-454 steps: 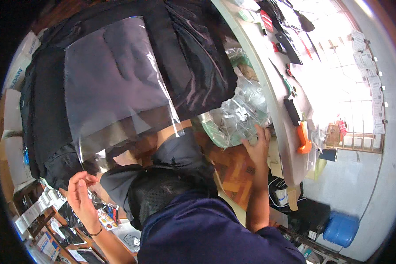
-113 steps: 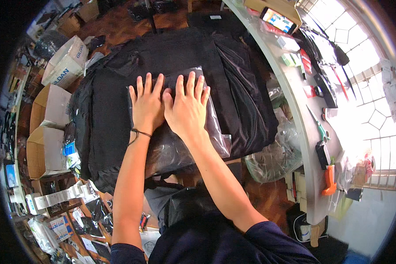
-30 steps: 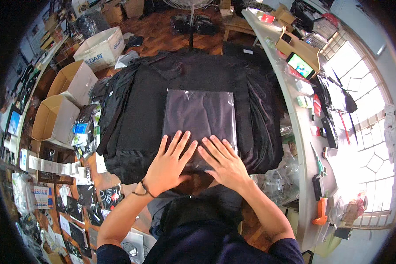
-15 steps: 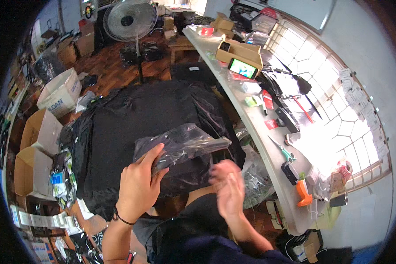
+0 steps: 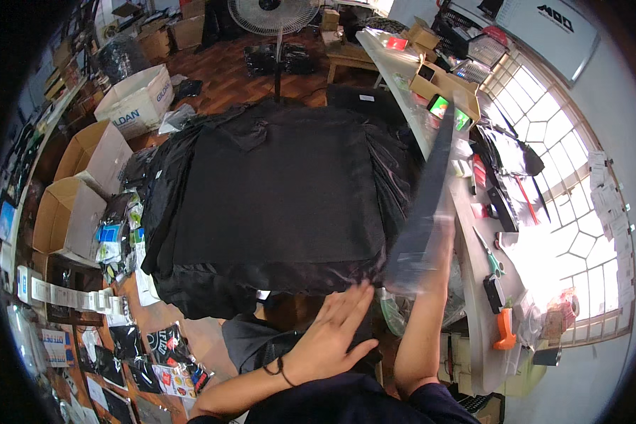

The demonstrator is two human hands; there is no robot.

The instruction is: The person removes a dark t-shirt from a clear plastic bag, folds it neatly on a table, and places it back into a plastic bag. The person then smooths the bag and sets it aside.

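A thin, clear plastic packet (image 5: 422, 219) with something dark in it stands on edge at the right, smeared by motion. My right hand (image 5: 442, 237) grips it from behind, its fingers mostly hidden by the packet. In front of me lies a wide pile of black cloth (image 5: 283, 191), its top piece spread flat and looking like a shirt. Stretched out near the pile's front right edge, my left hand (image 5: 336, 331) is open, with nothing in it.
A long white table (image 5: 473, 318) runs along the right, bearing a lit phone (image 5: 445, 112), scissors (image 5: 491, 256) and an orange-handled tool (image 5: 504, 328). Cardboard boxes (image 5: 67, 212) line the left. A standing fan (image 5: 278, 63) is beyond the pile; printed packets (image 5: 169, 346) lie lower left.
My right hand has carried the plastic packet from over the pile to the right and tipped it upright. My left hand has let go of it and moved lower and right. The view has shifted.
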